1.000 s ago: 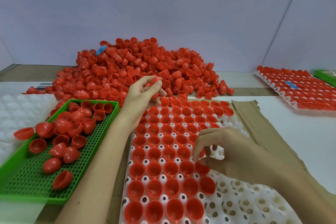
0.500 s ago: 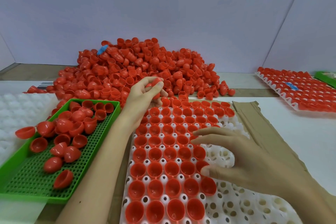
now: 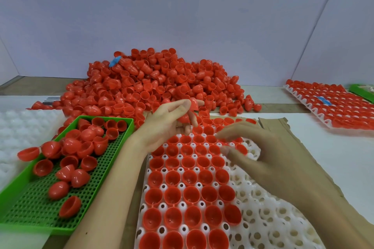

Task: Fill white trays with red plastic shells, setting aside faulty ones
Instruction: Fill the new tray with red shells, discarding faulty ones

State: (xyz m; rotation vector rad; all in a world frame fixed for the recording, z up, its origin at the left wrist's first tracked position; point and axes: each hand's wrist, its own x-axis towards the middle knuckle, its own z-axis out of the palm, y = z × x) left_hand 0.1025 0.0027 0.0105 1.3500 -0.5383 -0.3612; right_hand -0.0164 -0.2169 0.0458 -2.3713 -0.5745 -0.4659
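I see the left hand (image 3: pixel 168 125) pinching two red shells (image 3: pixel 193 104) above the white tray (image 3: pixel 263 218) — one green tray (image 3: pixel 36 208) beside it — right hand (image 3: pixel 263 153) spread, holding nothing.

Near centre I see the white tray (image 3: pixel 263 218): red shells (image 3: pixel 190 194) sit open side up in its left columns and far rows, and the right pockets are bare. The loose heap (image 3: pixel 153 87) lies far centre. A second white tray (image 3: pixel 309 107), filled, sits far right. Set-aside shells (image 3: pixel 77 147) lie jumbled in the green tray (image 3: pixel 30 214) at left. One red shell (image 3: pixel 193 104) is pinched in the left hand (image 3: pixel 162 127).
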